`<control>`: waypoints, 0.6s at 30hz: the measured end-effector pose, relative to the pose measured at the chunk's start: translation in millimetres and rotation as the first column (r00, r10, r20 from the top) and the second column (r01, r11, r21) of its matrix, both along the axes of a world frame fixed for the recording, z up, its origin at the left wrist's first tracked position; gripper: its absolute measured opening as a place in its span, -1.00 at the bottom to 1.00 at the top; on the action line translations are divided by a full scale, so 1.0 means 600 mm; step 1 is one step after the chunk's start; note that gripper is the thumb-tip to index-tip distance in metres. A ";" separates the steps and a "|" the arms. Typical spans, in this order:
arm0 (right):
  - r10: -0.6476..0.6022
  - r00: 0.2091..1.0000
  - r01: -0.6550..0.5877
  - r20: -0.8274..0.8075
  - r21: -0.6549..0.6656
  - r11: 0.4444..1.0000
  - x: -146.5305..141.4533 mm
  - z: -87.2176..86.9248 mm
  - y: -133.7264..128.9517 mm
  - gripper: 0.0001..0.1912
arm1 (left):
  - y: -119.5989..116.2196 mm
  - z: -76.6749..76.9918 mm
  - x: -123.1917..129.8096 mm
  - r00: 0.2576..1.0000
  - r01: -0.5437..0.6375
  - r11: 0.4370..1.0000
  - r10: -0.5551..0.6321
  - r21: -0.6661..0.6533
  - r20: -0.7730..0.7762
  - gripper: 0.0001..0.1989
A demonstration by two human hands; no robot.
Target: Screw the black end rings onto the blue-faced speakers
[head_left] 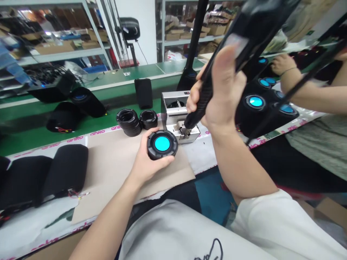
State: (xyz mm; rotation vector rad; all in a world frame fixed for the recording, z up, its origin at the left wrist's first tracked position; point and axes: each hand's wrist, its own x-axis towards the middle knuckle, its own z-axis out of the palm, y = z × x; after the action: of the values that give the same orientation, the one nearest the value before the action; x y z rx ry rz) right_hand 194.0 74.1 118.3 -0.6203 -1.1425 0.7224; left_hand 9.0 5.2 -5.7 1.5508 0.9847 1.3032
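Note:
My left hand is wrapped round a black cylindrical speaker with a bright blue round centre facing up, over a sheet of cardboard. In my right hand is a black electric screwdriver, tilted, its tip down at the front of a metal screw feeder. Whether the tip touches a screw there is too small to tell. Just behind the speaker stand a stack of black rings and a shorter stack of rings.
Several black fabric-covered speaker bodies lie at the left, wires showing. Another body stands on the green conveyor. At the right, a co-worker's hand is near speakers with blue ends. Shelves with boxes stand behind.

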 end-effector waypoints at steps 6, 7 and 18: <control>-0.005 0.999 0.012 0.053 -0.113 0.994 0.008 -0.081 0.053 -0.28 | 0.001 0.000 -0.003 0.998 -0.032 0.999 0.034 0.039 -0.044 -0.08; 0.012 0.998 -0.004 0.063 -0.123 0.992 0.010 -0.086 0.056 -0.28 | 0.001 -0.001 -0.003 0.998 -0.034 0.999 0.036 0.043 -0.045 -0.08; 0.215 0.972 -0.213 -0.095 0.033 0.976 -0.003 0.051 -0.049 -0.63 | -0.001 -0.002 -0.002 0.999 0.006 0.999 -0.004 0.051 -0.040 -0.09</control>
State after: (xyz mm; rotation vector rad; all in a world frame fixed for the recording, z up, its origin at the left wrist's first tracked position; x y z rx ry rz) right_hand 192.2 44.9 148.9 -0.4410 -1.1357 0.9130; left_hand 7.6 4.6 -7.1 1.6230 0.9790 1.3075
